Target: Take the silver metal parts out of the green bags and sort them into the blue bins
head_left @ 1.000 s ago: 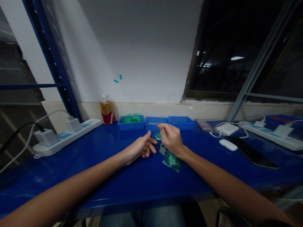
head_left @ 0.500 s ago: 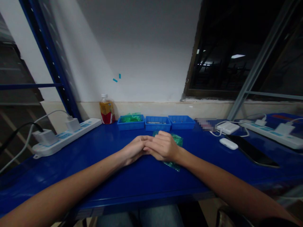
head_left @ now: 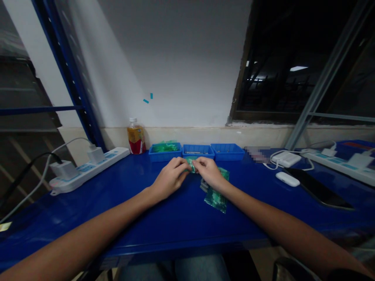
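Note:
In the middle of the head view, a small green plastic bag (head_left: 191,164) is pinched between the fingertips of both hands, just in front of the blue bins. My left hand (head_left: 170,176) grips its left side, fingers closed. On the other side, my right hand (head_left: 208,171) is closed on it too. Fingers cover most of the bag, so its contents are hidden. Under my right wrist lie more green plastic bags (head_left: 216,200), partly covered. Beside them is a small greyish item (head_left: 204,185) I cannot make out.
Three blue bins stand along the wall: one with green bags (head_left: 165,148), one with thin metal pieces (head_left: 191,152), one with small bits (head_left: 227,156). A drink bottle (head_left: 136,138) and power strip (head_left: 88,171) are left; an earbud case (head_left: 287,179) and phone (head_left: 319,189) lie right.
My hands were clasped together over the table; now they are slightly apart, with a green bag showing between the fingertips. The bags under my right wrist are more exposed. The view has shifted slightly.

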Motion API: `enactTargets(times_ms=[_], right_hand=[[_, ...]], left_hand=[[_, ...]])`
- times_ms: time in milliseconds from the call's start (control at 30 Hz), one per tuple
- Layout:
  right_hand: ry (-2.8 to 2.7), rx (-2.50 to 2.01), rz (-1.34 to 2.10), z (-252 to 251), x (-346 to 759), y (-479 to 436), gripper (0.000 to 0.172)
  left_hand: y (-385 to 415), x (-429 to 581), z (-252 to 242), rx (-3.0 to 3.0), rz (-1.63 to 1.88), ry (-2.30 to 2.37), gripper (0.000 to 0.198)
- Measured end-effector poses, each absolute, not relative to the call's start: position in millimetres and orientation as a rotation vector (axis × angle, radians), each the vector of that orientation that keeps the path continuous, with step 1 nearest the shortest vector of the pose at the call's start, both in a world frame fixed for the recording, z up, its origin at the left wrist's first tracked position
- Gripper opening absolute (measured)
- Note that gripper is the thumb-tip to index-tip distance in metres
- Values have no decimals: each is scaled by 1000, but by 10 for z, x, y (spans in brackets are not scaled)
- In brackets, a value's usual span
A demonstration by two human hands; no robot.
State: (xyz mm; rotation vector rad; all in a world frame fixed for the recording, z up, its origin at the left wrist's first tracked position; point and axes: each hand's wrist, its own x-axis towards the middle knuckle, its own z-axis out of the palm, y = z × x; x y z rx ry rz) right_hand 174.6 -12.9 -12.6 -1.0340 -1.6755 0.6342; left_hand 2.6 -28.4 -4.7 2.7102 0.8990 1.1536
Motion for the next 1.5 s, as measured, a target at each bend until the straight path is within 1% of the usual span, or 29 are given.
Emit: enactTargets(times_ms=[67, 100, 200, 267, 333, 400, 467, 533, 600, 633, 700, 733, 800, 867, 900, 967, 1000, 1067, 1133, 1200, 1267, 1333, 1400, 1500], right_hand=[[-1677, -1049, 510, -144, 1732, -138, 30], [-1709, -1055, 408, -142, 1732, -153, 27], [-1867, -1010, 71, -111, 1760, -210, 21], [-1943, -933, -70, -85, 1789, -235, 19], [-1970, -876, -129, -66, 1815, -244, 19], [-1970, -849, -132, -53, 1832, -238, 18], [-1954, -854, -71, -48, 1837, -219, 20], [-1908, -883, 78, -47, 1835, -191, 21], [-1828, -933, 288, -48, 1827, -160, 15], [-1782, -961, 403, -47, 1822, -146, 17], [-1693, -1015, 645, -39, 1813, -129, 33], [-1650, -1034, 775, -33, 1808, -128, 38], [-1548, -1032, 1019, -22, 1797, -134, 44], [-1466, -1010, 1164, -21, 1787, -140, 44], [-1451, -1016, 1182, -27, 1784, -139, 42], [-1497, -1077, 1091, -50, 1790, -128, 32], [-1557, -1114, 965, -63, 1800, -121, 26], [-1744, -1117, 587, -85, 1836, -111, 19], [-1937, -1010, 201, -93, 1881, -113, 19], [-2073, -893, -24, -89, 1918, -127, 27], [-2131, -843, -113, -82, 1931, -141, 36], [-2151, -827, -145, -84, 1921, -151, 41], [-2141, -825, -131, -94, 1895, -156, 42], [-2096, -842, -77, -118, 1859, -157, 38]], left_hand=[[-281, 53, -30, 2586, 1170, 960, 17], [-274, 64, -17, 2458, 1181, 1007, 22], [-235, 76, 26, 1876, 1152, 1108, 48], [-202, 68, 45, 1498, 1076, 1065, 58], [-174, 58, 53, 1253, 1018, 989, 56], [-153, 53, 47, 1155, 1014, 929, 41], [-141, 47, 32, 1208, 1076, 913, 26], [-142, 33, 13, 1455, 1182, 955, 20], [-157, 10, -3, 1870, 1255, 1022, 20], [-167, -3, -9, 2092, 1259, 1038, 20], [-188, -24, -23, 2456, 1225, 1033, 22], [-195, -31, -30, 2578, 1209, 1033, 23], [-202, -38, -47, 2722, 1206, 1069, 25], [-202, -35, -62, 2788, 1197, 1113, 27], [-201, -30, -69, 2798, 1186, 1117, 27], [-196, -10, -77, 2756, 1167, 1094, 26], [-191, 4, -78, 2682, 1163, 1083, 26], [-175, 34, -75, 2380, 1145, 1078, 30], [-153, 60, -65, 1926, 1097, 1056, 44], [-134, 75, -53, 1525, 1039, 994, 52], [-119, 78, -39, 1331, 1017, 949, 47], [-92, 60, -18, 1329, 1018, 948, 35], [-30, 2, 21, 1475, 1048, 998, 25], [169, -192, 120, 1939, 1230, 1228, 19]])
